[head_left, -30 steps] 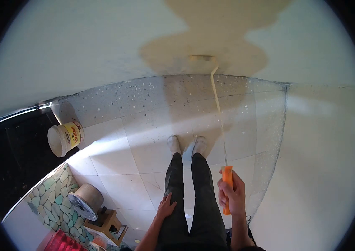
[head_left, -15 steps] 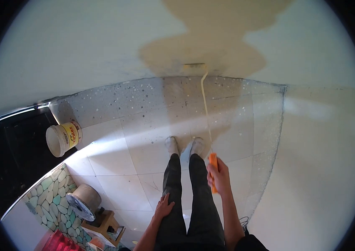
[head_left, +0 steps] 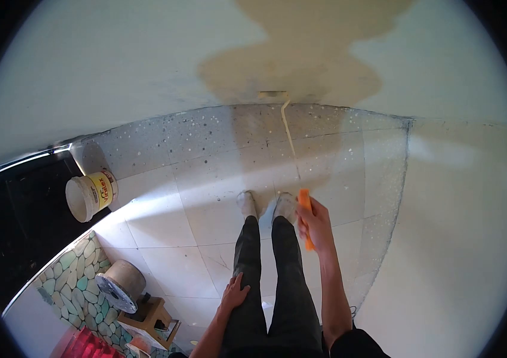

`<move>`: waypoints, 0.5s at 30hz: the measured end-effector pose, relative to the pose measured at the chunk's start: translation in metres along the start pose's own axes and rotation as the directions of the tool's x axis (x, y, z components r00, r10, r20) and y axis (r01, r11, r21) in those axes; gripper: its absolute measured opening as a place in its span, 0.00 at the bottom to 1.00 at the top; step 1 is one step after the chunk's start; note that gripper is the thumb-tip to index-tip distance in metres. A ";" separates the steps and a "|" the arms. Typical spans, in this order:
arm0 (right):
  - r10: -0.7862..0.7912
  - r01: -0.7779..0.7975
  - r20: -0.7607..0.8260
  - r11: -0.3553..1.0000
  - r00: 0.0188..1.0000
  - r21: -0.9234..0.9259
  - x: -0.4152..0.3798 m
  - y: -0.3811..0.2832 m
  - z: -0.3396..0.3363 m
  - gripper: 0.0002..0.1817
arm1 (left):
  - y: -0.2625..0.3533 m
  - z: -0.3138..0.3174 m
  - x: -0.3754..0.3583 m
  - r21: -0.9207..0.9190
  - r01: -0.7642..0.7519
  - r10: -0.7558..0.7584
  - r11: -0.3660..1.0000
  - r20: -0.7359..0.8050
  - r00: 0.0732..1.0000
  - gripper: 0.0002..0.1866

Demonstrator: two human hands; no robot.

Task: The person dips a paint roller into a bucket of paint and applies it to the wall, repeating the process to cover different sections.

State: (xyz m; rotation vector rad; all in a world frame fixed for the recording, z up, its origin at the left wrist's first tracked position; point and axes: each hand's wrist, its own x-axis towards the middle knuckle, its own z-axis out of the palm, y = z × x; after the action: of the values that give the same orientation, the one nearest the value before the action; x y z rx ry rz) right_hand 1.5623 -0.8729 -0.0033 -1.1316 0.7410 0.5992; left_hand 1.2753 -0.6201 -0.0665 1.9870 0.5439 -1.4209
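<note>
My right hand (head_left: 316, 227) is wrapped round the orange handle (head_left: 304, 206) of a paint roller. Its thin pale rod (head_left: 290, 136) runs forward to the roller head (head_left: 273, 94), which lies against the foot of the pale wall (head_left: 128, 65), just above the floor line. On my thigh rests my left hand (head_left: 235, 291), fingers spread and holding nothing. My shadow covers the wall around the roller head.
A white paint bucket (head_left: 80, 200) lies tipped at the left, beside a dark panel (head_left: 20, 221). Lower left are a spool (head_left: 123, 283), a wooden stool (head_left: 146, 322) and a red object (head_left: 89, 345). Paint spots dot the tiled floor (head_left: 217, 209). Another wall (head_left: 450, 238) stands right.
My right hand and the orange handle have moved forward, nearer the wall. The roller head has shifted slightly left. My left hand has stayed on my thigh.
</note>
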 end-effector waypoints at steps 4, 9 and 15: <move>0.003 -0.002 -0.025 0.999 1.000 0.035 -0.005 0.006 0.010 0.14 | 0.000 0.001 0.000 -0.027 -0.002 0.001 1.000 -0.007 1.000 0.39; 0.091 -0.092 -0.066 0.996 0.994 -0.012 -0.123 -0.042 0.035 0.06 | 0.005 -0.001 0.006 -0.010 0.007 -0.007 1.000 0.000 1.000 0.38; 0.073 -0.073 0.006 0.997 0.997 0.013 -0.069 -0.024 0.028 0.06 | 0.007 -0.003 0.002 0.029 0.021 -0.021 0.999 0.011 1.000 0.39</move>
State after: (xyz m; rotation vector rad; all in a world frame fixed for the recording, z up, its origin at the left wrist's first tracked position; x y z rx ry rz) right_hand 1.5436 -0.8581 0.0707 -1.0939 0.7831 0.6575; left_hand 1.2825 -0.6237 -0.0658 2.0003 0.5439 -1.4593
